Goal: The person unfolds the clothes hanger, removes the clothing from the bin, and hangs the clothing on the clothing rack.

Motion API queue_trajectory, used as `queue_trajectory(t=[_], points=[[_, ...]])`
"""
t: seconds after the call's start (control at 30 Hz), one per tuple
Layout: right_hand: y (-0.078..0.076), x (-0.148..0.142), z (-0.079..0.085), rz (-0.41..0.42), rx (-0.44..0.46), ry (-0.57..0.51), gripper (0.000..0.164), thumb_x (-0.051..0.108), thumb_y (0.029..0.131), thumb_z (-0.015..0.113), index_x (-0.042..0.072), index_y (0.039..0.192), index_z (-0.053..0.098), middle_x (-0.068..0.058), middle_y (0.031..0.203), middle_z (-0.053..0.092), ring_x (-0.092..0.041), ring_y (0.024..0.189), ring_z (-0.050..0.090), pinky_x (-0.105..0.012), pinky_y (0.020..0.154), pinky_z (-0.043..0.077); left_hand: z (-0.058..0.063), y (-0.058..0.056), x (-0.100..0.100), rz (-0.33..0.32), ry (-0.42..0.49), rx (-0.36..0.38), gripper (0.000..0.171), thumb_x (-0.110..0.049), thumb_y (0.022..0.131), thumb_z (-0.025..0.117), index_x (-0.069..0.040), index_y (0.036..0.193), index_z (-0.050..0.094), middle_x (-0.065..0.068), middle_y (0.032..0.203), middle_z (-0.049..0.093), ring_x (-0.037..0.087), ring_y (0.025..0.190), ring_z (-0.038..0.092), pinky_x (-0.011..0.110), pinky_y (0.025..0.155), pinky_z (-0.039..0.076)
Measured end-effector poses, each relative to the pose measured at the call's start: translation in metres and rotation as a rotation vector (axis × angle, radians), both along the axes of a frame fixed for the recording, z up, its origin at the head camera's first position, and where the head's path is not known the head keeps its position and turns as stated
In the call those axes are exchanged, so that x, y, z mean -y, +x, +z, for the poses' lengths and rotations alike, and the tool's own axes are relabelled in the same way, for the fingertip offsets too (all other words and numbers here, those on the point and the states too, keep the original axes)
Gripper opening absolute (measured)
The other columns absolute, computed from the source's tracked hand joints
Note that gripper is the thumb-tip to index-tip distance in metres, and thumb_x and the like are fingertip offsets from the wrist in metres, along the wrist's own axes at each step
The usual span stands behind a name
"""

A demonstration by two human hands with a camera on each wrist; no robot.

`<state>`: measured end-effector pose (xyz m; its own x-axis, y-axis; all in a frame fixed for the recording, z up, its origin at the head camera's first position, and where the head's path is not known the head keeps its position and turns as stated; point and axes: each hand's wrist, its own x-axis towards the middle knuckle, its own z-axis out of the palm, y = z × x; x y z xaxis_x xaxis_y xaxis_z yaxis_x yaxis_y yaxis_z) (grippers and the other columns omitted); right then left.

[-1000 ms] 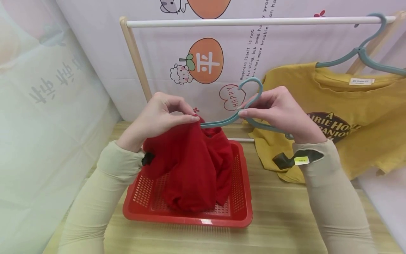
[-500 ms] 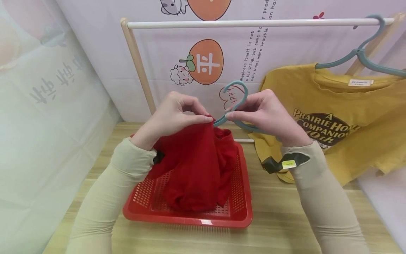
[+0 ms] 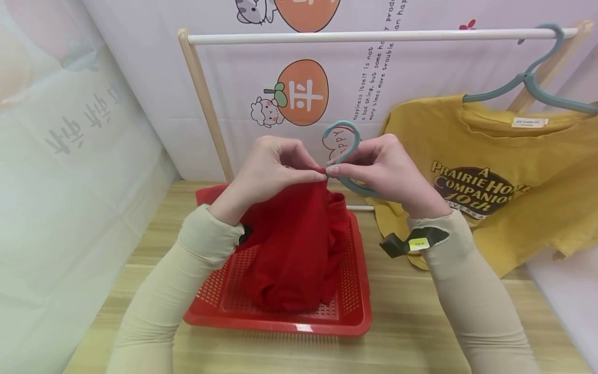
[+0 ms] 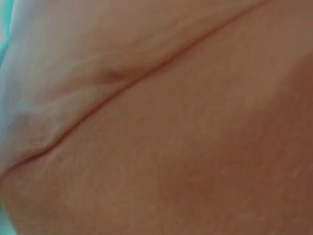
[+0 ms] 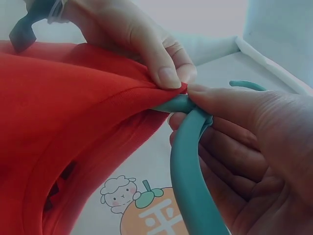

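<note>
Above the basket, my left hand [image 3: 268, 169] pinches the neckline of a red shirt [image 3: 289, 254] between thumb and fingers. A teal clothes hanger [image 5: 188, 176] has one arm inside that neckline, while its other arm is outside the cloth. My right hand [image 3: 385, 169] pinches the hanger where the hook meets the arms, and the hook points up. In the right wrist view both hands' fingertips nearly meet at the collar edge. The shirt's lower part hangs into the basket. Only blurred skin fills most of the left wrist view.
A red perforated basket [image 3: 334, 327] stands on the wooden table [image 3: 411, 322]. Behind it is a rack with a white rod [image 3: 299, 38] and wooden posts. At right, a yellow T-shirt [image 3: 420, 150] hangs on another teal hanger [image 3: 497, 92]. A printed sheet covers the wall.
My left hand has moved right, drawing the red shirt's neckline along the hanger arm to its centre. My right hand and the hanger have shifted left, so the hands are now close together.
</note>
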<state>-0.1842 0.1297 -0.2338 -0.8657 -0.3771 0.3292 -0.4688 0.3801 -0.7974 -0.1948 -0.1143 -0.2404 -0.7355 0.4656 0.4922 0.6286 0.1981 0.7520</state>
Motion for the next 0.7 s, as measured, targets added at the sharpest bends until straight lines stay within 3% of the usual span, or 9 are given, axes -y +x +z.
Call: queue_trajectory(t=[0.27, 0.5, 0.7], points=[[-0.002, -0.0006, 0.0001, -0.028, -0.002, 0.004, 0.018, 0.027, 0.085, 0.086, 0.01, 0.093, 0.082, -0.006, 0.081, 0.076, -0.024, 0.072, 0.068, -0.029, 0.062, 0.052, -0.0016, 0.0015, 0.0001, 0.066, -0.1, -0.044, 0.011, -0.023, 0.082, 0.089, -0.022, 0.09, 0.082, -0.016, 0.08, 0.074, 0.007, 0.075, 0.069, 0.033, 0.071, 0.057], [-0.0056, -0.0015, -0.0003, 0.0, -0.063, -0.008, 0.015, 0.021, 0.086, 0.085, 0.009, 0.095, 0.082, -0.005, 0.081, 0.076, -0.023, 0.072, 0.069, -0.028, 0.062, 0.054, -0.0024, 0.0002, 0.001, 0.036, -0.15, -0.051, 0.011, -0.025, 0.084, 0.087, -0.02, 0.092, 0.082, -0.016, 0.082, 0.074, 0.005, 0.075, 0.071, 0.027, 0.072, 0.058], [-0.0019, -0.0006, 0.0039, -0.024, -0.033, 0.011, 0.018, 0.026, 0.086, 0.085, 0.012, 0.098, 0.083, -0.003, 0.085, 0.076, -0.023, 0.076, 0.069, -0.029, 0.064, 0.054, 0.0001, 0.0006, 0.0027, 0.03, -0.184, -0.078, 0.011, -0.022, 0.086, 0.085, -0.016, 0.095, 0.081, -0.012, 0.086, 0.074, 0.004, 0.077, 0.07, 0.026, 0.074, 0.058]])
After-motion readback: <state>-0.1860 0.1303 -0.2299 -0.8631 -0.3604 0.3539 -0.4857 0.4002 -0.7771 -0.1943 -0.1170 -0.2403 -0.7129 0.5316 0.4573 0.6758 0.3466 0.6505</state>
